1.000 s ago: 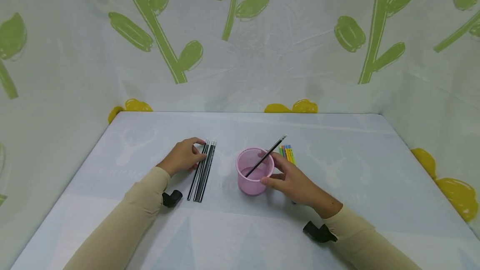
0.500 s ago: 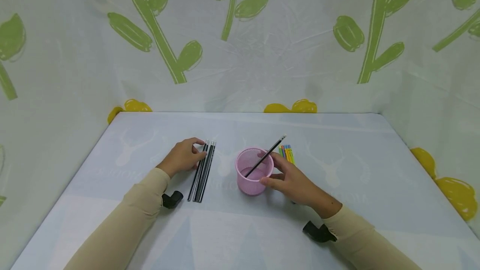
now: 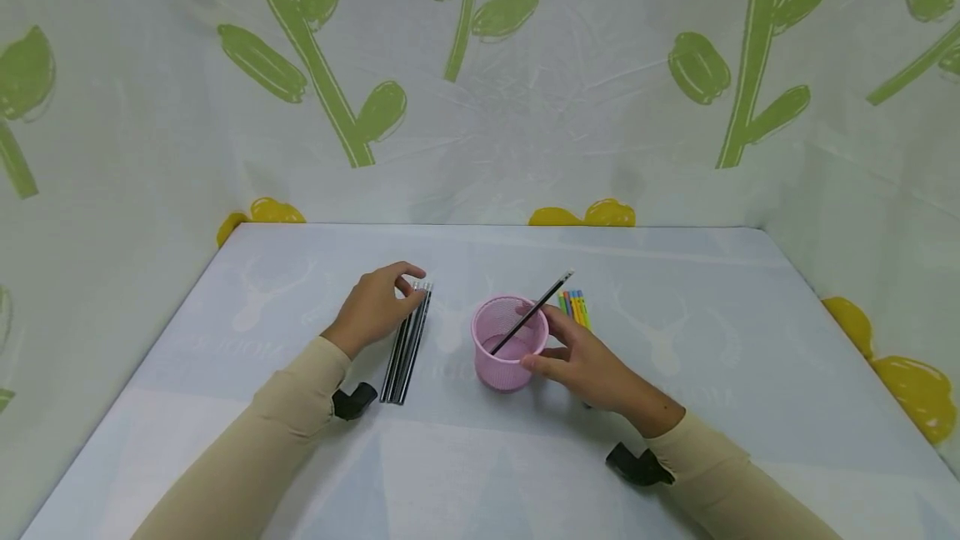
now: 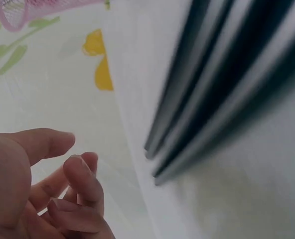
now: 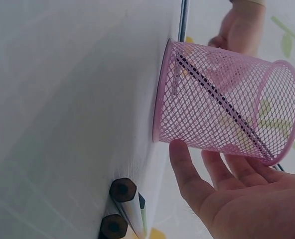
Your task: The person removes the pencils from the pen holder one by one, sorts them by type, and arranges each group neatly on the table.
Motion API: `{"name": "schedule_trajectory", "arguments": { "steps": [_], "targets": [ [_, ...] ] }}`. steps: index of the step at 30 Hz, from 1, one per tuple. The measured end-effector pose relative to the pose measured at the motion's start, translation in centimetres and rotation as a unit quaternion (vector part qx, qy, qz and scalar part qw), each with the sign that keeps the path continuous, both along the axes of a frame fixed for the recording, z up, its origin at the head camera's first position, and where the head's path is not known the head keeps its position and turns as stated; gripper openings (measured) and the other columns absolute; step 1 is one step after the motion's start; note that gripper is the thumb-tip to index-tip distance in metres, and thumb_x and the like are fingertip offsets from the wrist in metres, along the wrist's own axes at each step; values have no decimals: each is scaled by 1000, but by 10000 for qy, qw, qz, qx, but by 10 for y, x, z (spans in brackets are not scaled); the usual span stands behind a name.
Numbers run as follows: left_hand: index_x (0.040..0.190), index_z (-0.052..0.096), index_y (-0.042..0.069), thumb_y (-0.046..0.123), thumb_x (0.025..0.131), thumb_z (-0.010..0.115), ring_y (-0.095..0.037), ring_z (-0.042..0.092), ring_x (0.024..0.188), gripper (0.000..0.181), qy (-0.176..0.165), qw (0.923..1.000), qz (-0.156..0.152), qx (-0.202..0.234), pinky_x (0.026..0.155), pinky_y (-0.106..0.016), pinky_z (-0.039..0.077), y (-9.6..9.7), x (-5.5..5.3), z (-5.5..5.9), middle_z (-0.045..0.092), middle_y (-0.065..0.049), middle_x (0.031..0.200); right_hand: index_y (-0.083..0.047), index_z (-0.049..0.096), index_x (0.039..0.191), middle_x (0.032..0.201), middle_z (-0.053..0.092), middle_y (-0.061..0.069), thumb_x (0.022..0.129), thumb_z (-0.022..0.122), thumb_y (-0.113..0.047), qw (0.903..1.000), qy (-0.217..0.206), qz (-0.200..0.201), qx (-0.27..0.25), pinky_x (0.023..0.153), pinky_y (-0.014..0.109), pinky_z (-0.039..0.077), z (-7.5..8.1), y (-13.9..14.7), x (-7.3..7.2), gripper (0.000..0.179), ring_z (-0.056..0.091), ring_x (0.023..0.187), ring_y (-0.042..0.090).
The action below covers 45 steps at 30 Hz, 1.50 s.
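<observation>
My right hand (image 3: 592, 361) holds a pink mesh pencil cup (image 5: 217, 99), with the thumb at the rim and the fingers along its side. The cup stands upright on the table. One black pencil (image 3: 534, 311) leans inside it, its pale end sticking out past the rim. Several black pencils (image 3: 406, 348) lie side by side left of the cup. My left hand (image 3: 378, 307) is over their far ends, its fingers loosely bent. In the left wrist view, nothing sits between the left thumb and fingers, which are apart from the blurred pencils (image 4: 212, 89).
Pencils with coloured ends (image 3: 575, 305) lie right of the cup, partly hidden by my right hand. The white table (image 3: 480, 473) meets a leaf-patterned cloth backdrop (image 3: 585, 123) at its far edge.
My left hand has lifted off the leftmost black pencil and moved slightly away and to the right. The black pencils lie closer together now. The right hand and cup stay still.
</observation>
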<state>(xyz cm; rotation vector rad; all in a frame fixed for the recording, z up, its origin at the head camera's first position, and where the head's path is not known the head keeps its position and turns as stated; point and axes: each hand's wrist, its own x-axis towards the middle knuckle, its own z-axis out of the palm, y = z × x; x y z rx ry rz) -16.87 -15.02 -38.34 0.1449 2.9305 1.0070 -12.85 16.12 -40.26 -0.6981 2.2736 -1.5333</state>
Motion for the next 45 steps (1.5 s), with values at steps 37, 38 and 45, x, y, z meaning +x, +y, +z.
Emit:
{"name": "schedule_trajectory", "arguments": {
  "steps": [37, 38, 45],
  "targets": [
    [110, 67, 12, 20, 99, 59, -12, 60, 96, 16, 1621, 9561, -1401, 1998, 89, -36, 57, 113, 14, -1, 66, 0, 103, -15, 33, 154, 156, 40, 7, 93, 72, -24, 9997, 203, 108, -73, 104, 47, 49, 2, 2, 0, 72, 45, 140, 35],
    [109, 67, 11, 19, 99, 60, -12, 60, 96, 15, 1652, 9555, -1415, 1995, 88, -36, 56, 113, 14, -2, 66, 0, 102, -16, 34, 154, 156, 40, 6, 93, 72, -24, 9997, 198, 98, -76, 104, 47, 49, 2, 2, 0, 72, 44, 141, 34],
    [106, 68, 10, 18, 94, 67, -13, 60, 97, 15, 1858, 9557, -1532, 1693, 86, -34, 55, 112, 16, -2, 67, 0, 97, -15, 32, 155, 157, 38, 7, 93, 72, -24, 9998, 160, 85, -81, 105, 47, 48, -1, 2, 0, 74, 43, 142, 35]
  ]
}}
